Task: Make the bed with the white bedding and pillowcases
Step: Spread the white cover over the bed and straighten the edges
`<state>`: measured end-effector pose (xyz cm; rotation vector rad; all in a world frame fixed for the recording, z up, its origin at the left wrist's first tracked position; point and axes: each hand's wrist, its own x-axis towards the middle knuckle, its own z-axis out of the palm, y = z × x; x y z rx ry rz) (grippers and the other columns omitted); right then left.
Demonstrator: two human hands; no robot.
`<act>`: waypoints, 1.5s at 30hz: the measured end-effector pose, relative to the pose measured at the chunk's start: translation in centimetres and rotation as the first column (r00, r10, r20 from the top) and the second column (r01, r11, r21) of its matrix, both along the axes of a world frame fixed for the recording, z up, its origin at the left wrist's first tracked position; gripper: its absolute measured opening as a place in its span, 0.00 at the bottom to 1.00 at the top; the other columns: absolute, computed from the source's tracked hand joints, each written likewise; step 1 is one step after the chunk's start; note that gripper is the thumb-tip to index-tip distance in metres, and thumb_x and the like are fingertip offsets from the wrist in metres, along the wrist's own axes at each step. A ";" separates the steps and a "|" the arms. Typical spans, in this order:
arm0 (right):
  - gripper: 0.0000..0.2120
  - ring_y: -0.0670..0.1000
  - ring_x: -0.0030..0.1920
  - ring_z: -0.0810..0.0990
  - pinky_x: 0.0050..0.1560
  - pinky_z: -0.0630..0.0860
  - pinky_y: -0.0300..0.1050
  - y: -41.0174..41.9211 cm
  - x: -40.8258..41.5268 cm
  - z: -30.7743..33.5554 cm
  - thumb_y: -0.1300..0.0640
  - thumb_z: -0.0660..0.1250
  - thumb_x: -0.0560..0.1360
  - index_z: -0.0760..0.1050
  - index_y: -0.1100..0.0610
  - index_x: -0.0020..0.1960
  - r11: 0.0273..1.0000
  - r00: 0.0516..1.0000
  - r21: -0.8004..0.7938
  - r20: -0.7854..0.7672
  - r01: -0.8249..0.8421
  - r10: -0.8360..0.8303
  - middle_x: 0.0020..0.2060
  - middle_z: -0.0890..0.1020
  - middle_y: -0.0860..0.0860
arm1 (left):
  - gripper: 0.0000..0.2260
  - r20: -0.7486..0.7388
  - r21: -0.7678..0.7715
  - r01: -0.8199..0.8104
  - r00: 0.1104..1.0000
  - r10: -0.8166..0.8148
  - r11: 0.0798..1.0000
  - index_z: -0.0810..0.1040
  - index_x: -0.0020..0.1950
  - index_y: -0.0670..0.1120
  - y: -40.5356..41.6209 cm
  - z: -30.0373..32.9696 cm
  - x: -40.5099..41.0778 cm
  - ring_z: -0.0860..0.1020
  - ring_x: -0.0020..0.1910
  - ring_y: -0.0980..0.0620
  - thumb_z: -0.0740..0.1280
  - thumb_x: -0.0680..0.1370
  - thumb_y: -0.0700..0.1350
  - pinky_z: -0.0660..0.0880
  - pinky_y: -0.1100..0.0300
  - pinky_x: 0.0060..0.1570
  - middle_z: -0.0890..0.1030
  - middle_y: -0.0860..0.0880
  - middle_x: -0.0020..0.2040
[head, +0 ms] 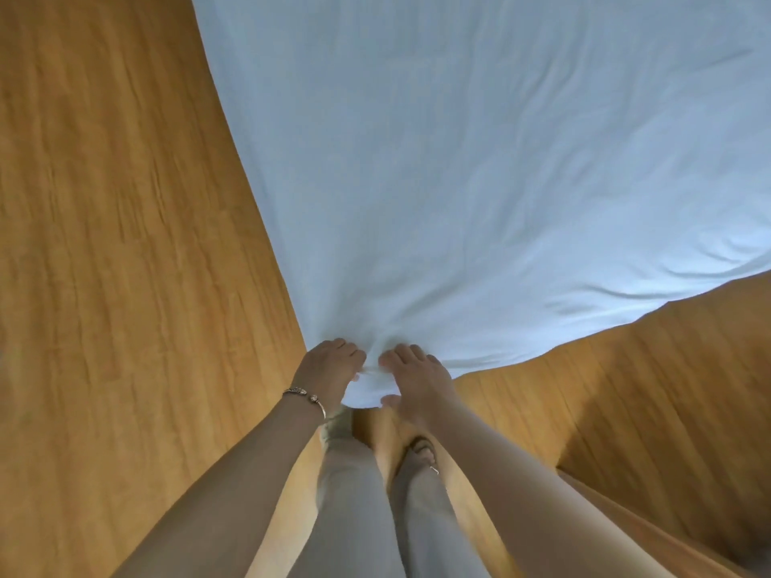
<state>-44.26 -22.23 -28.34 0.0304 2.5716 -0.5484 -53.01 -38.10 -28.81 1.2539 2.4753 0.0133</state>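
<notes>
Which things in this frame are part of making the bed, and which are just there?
Part of the job:
white sheet
left hand, gripping its corner
right hand, gripping the same corner

Just there:
wooden floor
bracelet on the left wrist

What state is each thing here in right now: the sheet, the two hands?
Sheet: spread out, wrinkled, corner bunched in both hands.
Left hand: fingers curled, gripping the sheet corner.
Right hand: gripping the same corner, thumb under the edge.

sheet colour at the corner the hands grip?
White sheet, plain, no pattern; head view.
</notes>
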 end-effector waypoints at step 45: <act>0.28 0.56 0.75 0.28 0.75 0.36 0.60 -4.6 -69.1 -0.6 0.51 0.47 0.84 0.36 0.40 0.78 0.765 0.748 0.023 0.192 0.643 -0.635 0.77 0.32 0.45 | 0.27 0.173 -0.370 0.074 0.985 -0.010 0.926 0.31 0.73 0.65 3.0 -0.6 -77.8 0.29 0.74 0.50 0.42 0.79 0.66 0.36 0.39 0.71 0.27 0.55 0.75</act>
